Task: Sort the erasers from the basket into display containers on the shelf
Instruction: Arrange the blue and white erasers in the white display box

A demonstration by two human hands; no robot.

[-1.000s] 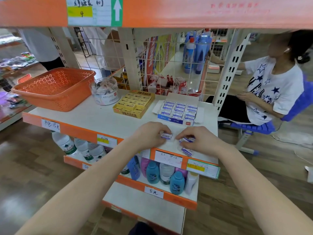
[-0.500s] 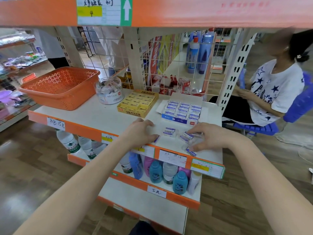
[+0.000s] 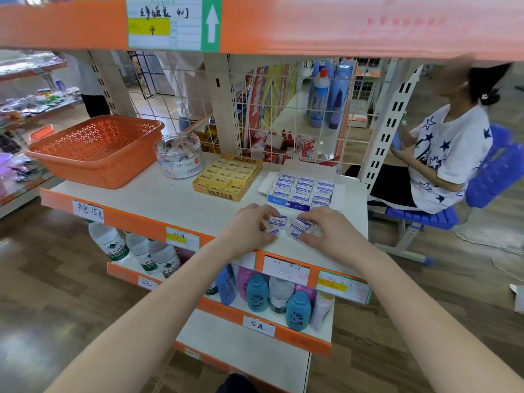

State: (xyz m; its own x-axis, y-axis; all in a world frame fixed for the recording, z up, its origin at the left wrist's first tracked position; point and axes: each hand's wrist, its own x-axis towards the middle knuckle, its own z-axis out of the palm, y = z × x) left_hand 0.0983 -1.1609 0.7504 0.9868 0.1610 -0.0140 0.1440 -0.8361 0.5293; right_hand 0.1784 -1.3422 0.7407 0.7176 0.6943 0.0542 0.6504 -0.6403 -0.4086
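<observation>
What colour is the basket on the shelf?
Orange, dotted with small holes. The basket sits at the left end of the shelf; the head view shows it.

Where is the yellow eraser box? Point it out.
In the head view, the yellow eraser box sits toward the back of the white shelf, between the clear jar on its left and the blue-and-white eraser box on its right.

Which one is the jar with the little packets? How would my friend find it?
Start at the big orange basket on the left of the white shelf. Just to its right, before the yellow box, stands the jar. It alone is round and see-through.
</observation>
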